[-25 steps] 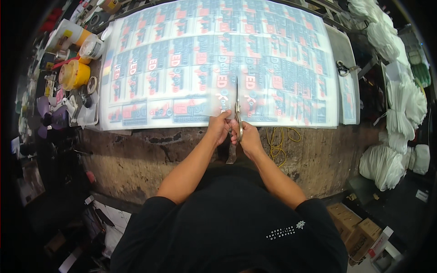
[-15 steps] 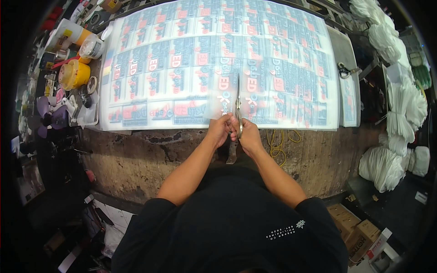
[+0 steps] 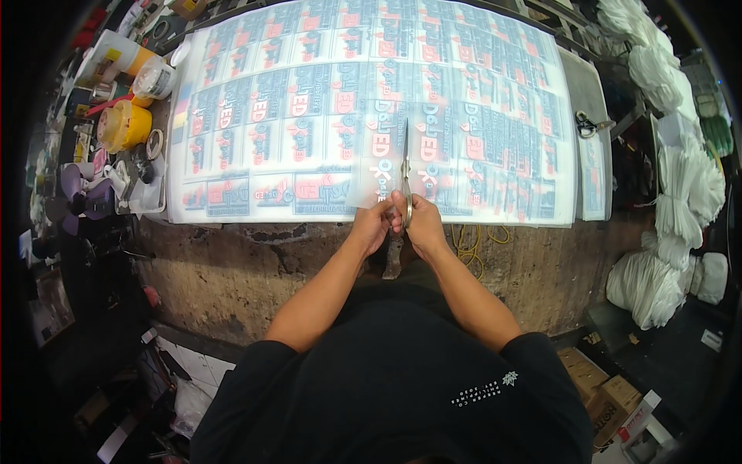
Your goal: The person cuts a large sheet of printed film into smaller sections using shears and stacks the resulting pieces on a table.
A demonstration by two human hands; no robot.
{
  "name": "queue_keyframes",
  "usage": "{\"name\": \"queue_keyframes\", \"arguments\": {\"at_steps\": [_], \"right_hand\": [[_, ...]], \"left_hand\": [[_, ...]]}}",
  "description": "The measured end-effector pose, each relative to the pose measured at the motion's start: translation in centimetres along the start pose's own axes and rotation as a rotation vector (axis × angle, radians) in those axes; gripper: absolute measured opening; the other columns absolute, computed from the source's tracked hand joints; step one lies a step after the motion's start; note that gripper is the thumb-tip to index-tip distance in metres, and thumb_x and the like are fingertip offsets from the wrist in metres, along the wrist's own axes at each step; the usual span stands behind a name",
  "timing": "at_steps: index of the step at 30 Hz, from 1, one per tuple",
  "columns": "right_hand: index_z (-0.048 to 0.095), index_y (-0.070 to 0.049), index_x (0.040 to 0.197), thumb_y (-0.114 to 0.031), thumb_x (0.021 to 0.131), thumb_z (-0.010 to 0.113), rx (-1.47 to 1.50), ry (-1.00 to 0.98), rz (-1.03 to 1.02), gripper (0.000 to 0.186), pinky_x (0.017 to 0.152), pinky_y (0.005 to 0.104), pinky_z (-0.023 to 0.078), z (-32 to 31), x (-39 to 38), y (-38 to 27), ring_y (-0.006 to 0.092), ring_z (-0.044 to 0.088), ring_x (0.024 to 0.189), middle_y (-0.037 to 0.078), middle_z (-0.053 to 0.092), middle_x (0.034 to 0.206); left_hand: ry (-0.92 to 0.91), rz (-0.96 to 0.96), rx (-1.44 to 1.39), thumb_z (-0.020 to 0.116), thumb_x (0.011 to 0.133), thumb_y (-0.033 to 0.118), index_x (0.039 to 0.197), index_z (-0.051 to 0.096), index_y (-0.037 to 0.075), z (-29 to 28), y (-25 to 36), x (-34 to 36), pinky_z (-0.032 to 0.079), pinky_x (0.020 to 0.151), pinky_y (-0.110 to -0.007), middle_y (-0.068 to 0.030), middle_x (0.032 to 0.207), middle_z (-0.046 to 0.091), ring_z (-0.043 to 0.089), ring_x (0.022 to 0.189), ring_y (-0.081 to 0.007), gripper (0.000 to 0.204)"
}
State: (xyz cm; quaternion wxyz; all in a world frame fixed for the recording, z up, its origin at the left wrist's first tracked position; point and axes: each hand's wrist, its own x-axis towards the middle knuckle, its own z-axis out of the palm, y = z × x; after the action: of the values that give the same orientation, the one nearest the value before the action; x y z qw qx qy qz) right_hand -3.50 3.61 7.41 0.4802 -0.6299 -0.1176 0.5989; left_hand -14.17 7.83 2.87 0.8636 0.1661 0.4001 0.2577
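A translucent sheet with red and blue printing point(image 3: 377, 131) lies over a large stack of similar printed sheets point(image 3: 263, 131) at the top middle of the head view. My right hand point(image 3: 418, 226) is closed round the handles of long metal scissors point(image 3: 405, 172), whose blades point away from me along a strip between printed columns. My left hand point(image 3: 373, 226), beside the right one at the sheets' near edge, pinches the lower edge of the translucent sheet. The two hands are close; whether they touch is hard to tell.
Tubs including a yellow one point(image 3: 126, 126), and a purple fan point(image 3: 77, 203), crowd the left side. At right are black-handled scissors point(image 3: 587, 124) on a board and bundled white material point(image 3: 672, 178). A yellow cord point(image 3: 471, 251) is below the sheets, boxes point(image 3: 614, 402) at lower right.
The scissor blade tips have moved slightly farther forward along the sheet. Both hands have shifted only slightly and keep their grips; the sheets appear a little lower in the picture.
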Motion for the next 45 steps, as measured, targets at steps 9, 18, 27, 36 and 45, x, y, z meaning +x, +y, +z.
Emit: {"name": "queue_keyframes", "arguments": {"at_steps": [9,18,27,36,45], "right_hand": [[0.055,-0.002,0.076,-0.038,0.084,0.065,-0.051,0.007,-0.002,0.038,0.048,0.0206,0.042,0.1,0.7,-0.6,0.0075,0.05,0.052,0.001,0.053,0.061],[0.054,-0.002,0.074,-0.036,0.084,0.065,-0.047,0.028,0.003,0.038,0.049,0.0216,0.041,0.4,1.4,-2.6,0.0084,0.049,0.051,0.002,0.054,0.059],[0.054,-0.001,0.072,-0.037,0.083,0.066,-0.149,0.051,-0.005,0.039,0.047,0.0216,0.041,0.3,2.4,-3.3,0.0092,0.05,0.048,0.004,0.054,0.058],[0.055,-0.001,0.072,-0.041,0.082,0.066,-0.137,0.034,0.021,0.043,0.046,0.0218,0.042,0.2,3.1,-4.2,0.0093,0.052,0.049,0.003,0.054,0.059],[0.056,-0.001,0.072,-0.044,0.081,0.065,-0.138,0.055,-0.053,0.045,0.048,0.0241,0.043,0.3,5.8,-4.2,0.01,0.051,0.051,0.003,0.054,0.059]], "left_hand": [[0.028,0.065,-0.025,0.047,0.089,0.007,0.097,0.05,-0.001,0.1,-0.1,0.1,0.04,0.051,-0.023,-0.0049,0.075,0.052,0.049,0.06,-0.011,0.012],[-0.016,0.072,-0.034,0.052,0.087,0.005,0.099,0.052,0.002,0.4,0.2,0.1,0.043,0.067,-0.025,-0.001,0.077,0.051,0.047,0.069,-0.0097,0.012],[-0.037,0.085,-0.037,0.052,0.088,0.006,0.109,0.049,0.001,-0.6,-0.5,0.6,0.047,0.076,-0.028,-0.0044,0.09,0.057,0.055,0.08,-0.0131,0.022],[-0.061,0.142,-0.052,0.052,0.088,0.005,0.116,0.046,0.002,-0.2,-0.4,0.3,0.048,0.083,-0.031,-0.0058,0.103,0.056,0.056,0.092,-0.015,0.029],[-0.075,0.131,-0.039,0.052,0.088,0.005,0.129,0.037,0.004,-0.6,-0.6,0.7,0.047,0.088,-0.037,-0.0086,0.121,0.049,0.051,0.107,-0.019,0.044]]}}
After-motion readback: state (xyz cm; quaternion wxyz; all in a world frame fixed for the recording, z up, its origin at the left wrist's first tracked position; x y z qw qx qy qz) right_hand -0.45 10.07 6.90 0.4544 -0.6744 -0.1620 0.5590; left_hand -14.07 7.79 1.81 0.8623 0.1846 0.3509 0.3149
